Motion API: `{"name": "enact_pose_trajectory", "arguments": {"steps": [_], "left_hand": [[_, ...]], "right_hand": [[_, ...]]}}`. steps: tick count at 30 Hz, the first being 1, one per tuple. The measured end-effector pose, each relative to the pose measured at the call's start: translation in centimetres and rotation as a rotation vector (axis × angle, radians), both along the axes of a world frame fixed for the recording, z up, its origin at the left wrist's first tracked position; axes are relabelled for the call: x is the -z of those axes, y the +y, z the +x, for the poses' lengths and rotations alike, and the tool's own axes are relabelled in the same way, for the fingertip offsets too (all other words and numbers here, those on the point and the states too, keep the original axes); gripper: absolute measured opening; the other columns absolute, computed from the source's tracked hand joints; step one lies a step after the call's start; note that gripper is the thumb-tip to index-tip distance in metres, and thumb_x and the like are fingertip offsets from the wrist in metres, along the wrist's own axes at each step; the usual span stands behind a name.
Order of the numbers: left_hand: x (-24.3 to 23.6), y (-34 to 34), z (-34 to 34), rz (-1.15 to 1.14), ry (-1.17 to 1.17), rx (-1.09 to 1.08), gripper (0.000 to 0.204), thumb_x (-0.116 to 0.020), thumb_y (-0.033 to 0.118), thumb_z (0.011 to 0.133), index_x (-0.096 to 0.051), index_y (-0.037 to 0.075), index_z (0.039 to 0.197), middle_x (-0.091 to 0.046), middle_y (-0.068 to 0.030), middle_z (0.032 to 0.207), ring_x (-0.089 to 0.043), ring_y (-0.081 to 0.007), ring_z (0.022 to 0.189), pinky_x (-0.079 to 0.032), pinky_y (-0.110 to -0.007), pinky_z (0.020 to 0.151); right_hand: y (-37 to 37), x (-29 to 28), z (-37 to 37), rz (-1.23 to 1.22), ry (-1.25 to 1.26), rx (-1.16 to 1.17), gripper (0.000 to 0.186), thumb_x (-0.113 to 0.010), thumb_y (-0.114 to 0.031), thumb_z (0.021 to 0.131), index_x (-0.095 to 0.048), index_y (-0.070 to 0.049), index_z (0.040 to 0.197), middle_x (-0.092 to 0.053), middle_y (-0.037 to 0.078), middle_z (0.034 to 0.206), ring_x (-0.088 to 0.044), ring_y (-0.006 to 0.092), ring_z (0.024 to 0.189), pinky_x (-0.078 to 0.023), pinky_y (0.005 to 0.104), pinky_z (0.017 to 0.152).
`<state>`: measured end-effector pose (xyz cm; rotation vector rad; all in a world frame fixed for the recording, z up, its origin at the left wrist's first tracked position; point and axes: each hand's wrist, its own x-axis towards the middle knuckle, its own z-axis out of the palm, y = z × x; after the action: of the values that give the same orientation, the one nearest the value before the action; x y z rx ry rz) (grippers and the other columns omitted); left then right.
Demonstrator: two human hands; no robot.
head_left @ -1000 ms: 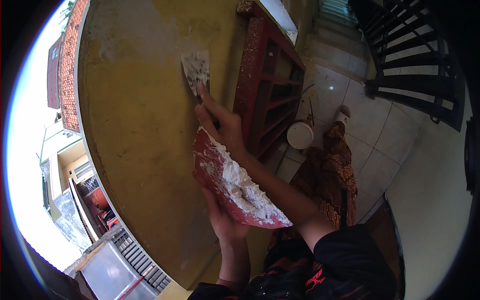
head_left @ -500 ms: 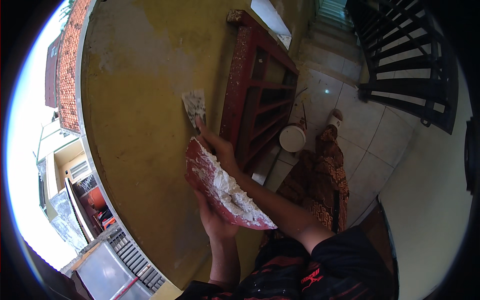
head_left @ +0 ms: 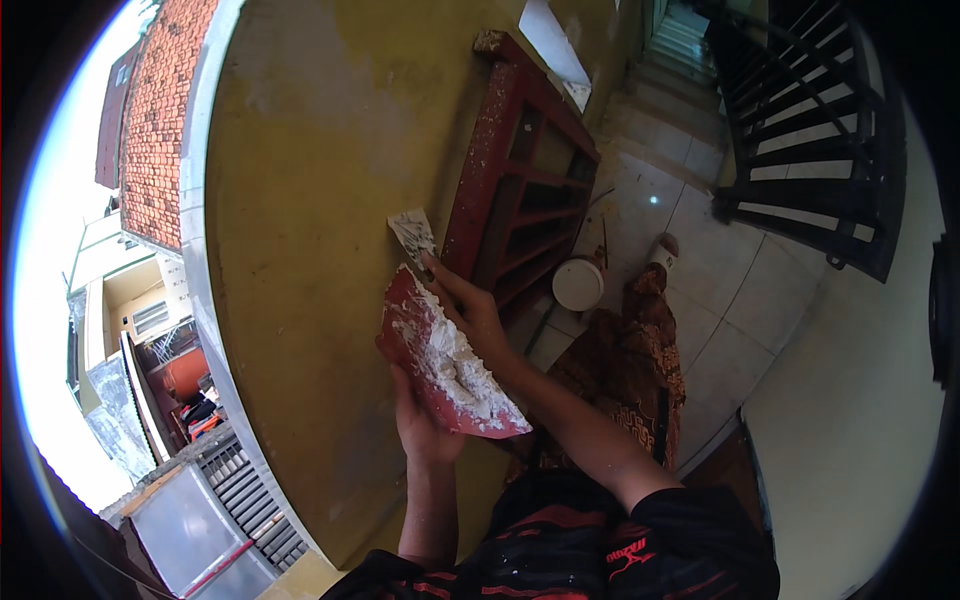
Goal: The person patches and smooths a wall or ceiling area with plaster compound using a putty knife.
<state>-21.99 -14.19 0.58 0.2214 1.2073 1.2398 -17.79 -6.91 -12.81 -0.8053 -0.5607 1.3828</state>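
Note:
My left hand (head_left: 425, 425) is wrapped under a curved red plastic piece (head_left: 398, 318) and holds it tilted before the yellow wall. Thick white putty (head_left: 447, 358) is heaped along that piece, with thinner smears toward its edges. In my right hand (head_left: 474, 312) is a putty knife (head_left: 411, 234), its broad blade pointing up and left, streaked with white and dark marks. The blade sits just beyond the upper corner of the red piece, close to the wall; whether it touches the wall I cannot tell. My right fingers hide most of the knife's handle.
A yellow wall (head_left: 300, 330) with paler patches fills the left. Beside my right hand is a dark red slatted frame (head_left: 490, 150). A white bucket (head_left: 579, 285) and patterned brown cloth (head_left: 640, 370) are on the tiled floor (head_left: 720, 260). Black railings (head_left: 800, 160) stand at right.
The putty knife blade has come nearer to the upper corner of the red plastic piece. The whole view has shifted slightly, and both hands keep their holds.

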Motion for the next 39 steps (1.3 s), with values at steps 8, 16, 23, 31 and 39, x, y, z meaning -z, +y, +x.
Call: {"name": "enact_pose_trajectory", "arguments": {"steps": [8, 16, 23, 31, 39], "left_hand": [[-2.8, -3.8, -1.7, 0.053, -0.098, 0.127, 0.058, -0.037, 0.049, 0.111, -0.038, 0.011, 0.155, -0.054, -0.0107, 0.147, -0.055, -0.0293, 0.133, -0.044, -0.049, 0.112], [-7.3, -3.6, -0.3, 0.176, -0.191, 0.142, 0.05, -0.04, 0.04, 0.112, -0.045, 0.008, 0.15, -0.06, -0.0121, 0.139, -0.06, -0.0282, 0.124, -0.049, -0.046, 0.106], [-5.7, -4.4, -0.4, 0.223, -0.296, 0.171, 0.058, -0.04, 0.049, 0.111, -0.041, 0.007, 0.152, -0.055, -0.0145, 0.145, -0.055, -0.0326, 0.133, -0.044, -0.051, 0.112], [-6.5, -5.4, -0.3, 0.146, -0.204, 0.134, 0.049, -0.039, 0.041, 0.112, -0.046, 0.009, 0.149, -0.061, -0.011, 0.138, -0.061, -0.028, 0.124, -0.051, -0.047, 0.104], [-3.8, -5.2, 0.2, 0.179, -0.2, 0.144, 0.059, -0.042, 0.051, 0.109, -0.044, 0.009, 0.15, -0.058, -0.0128, 0.142, -0.058, -0.0308, 0.129, -0.046, -0.051, 0.11]], "right_hand": [[9.9, -7.2, 5.9, -0.151, 0.021, 0.022, 0.049, -0.061, -0.02, 0.106, -0.05, -0.003, 0.151, -0.068, 0.011, 0.133, -0.061, 0.0139, 0.121, -0.049, 0.0295, 0.102], [0.4, -1.9, 2.8, 0.1, -0.179, -0.112, 0.047, -0.061, -0.023, 0.106, -0.056, -0.001, 0.147, -0.07, 0.008, 0.121, -0.059, 0.0107, 0.108, -0.049, 0.032, 0.096], [12.0, -7.0, 5.2, 0.041, -0.133, 0.199, 0.047, -0.059, -0.023, 0.107, -0.054, -0.003, 0.149, -0.064, -0.002, 0.089, -0.059, 0.0043, 0.083, -0.051, 0.0254, 0.076], [1.2, 0.0, 0.8, 0.211, -0.299, 0.116, 0.046, -0.06, -0.02, 0.106, -0.055, -0.004, 0.149, -0.062, -0.003, 0.092, -0.053, 0.0035, 0.084, -0.048, 0.0232, 0.074], [13.1, -6.8, 5.1, 0.127, -0.264, 0.198, 0.045, -0.059, -0.023, 0.107, -0.055, -0.006, 0.148, -0.068, 0.004, 0.093, -0.059, 0.005, 0.087, -0.05, 0.0253, 0.078]]}}
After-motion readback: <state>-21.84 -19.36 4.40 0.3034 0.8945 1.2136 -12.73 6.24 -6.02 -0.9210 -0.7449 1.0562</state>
